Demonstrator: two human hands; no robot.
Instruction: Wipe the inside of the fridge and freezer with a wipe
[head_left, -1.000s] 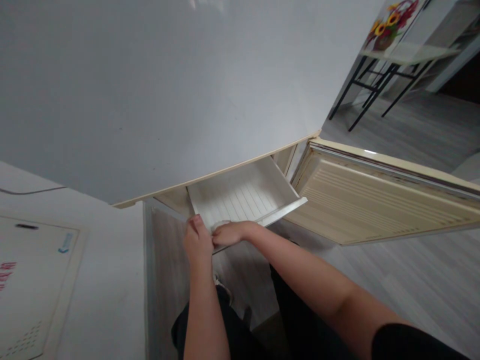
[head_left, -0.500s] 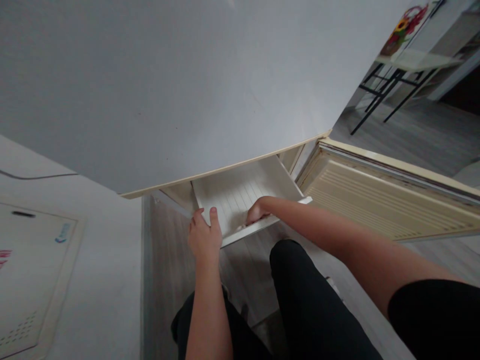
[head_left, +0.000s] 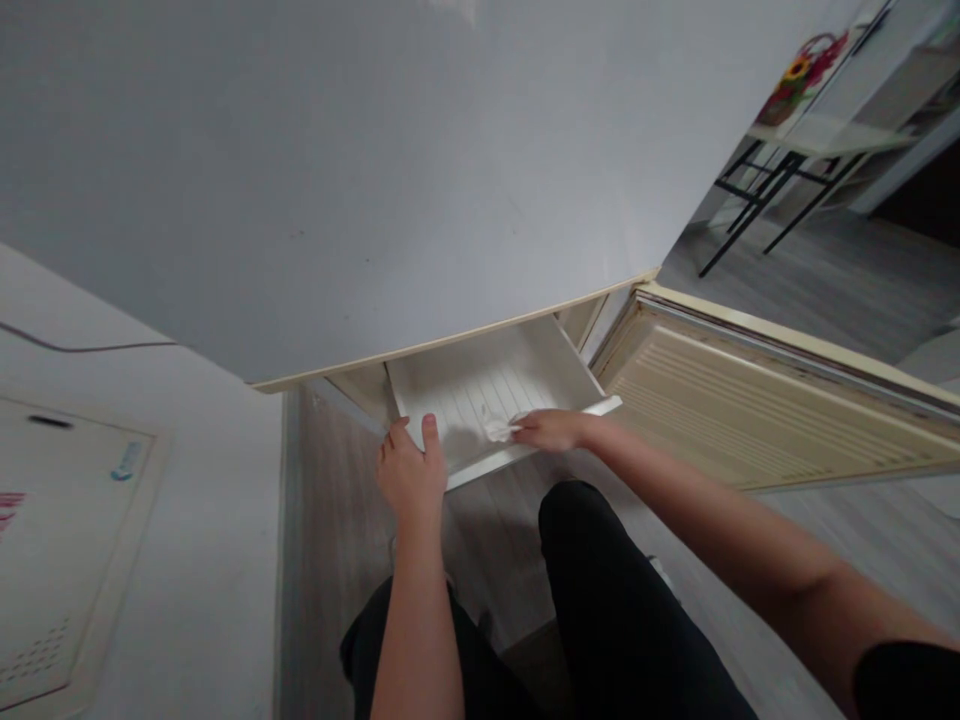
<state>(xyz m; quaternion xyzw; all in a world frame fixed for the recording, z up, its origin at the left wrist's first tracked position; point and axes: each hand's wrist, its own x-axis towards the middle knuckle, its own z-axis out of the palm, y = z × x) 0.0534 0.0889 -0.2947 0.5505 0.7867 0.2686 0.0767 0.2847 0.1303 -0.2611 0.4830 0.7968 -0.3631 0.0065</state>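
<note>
A white ribbed drawer (head_left: 525, 365) is pulled out from the bottom of a grey fridge (head_left: 337, 170). My left hand (head_left: 409, 475) grips the drawer's front left corner, thumb on the rim. My right hand (head_left: 551, 430) rests on the drawer's front edge, fingers pinched on a small white cloth (head_left: 496, 428) that lies on the drawer floor. My black-trousered legs (head_left: 600, 600) are below, close to the drawer.
The fridge's lower door (head_left: 765, 410) stands open to the right, its cream ribbed inner side up. A white appliance (head_left: 67, 520) is at the left. A black-legged table (head_left: 795, 150) with sunflowers is at the far right on a grey wood floor.
My right hand moved from the drawer's left front corner into the drawer, then back to its front edge with the cloth. My left hand shifted slightly to grip the corner.
</note>
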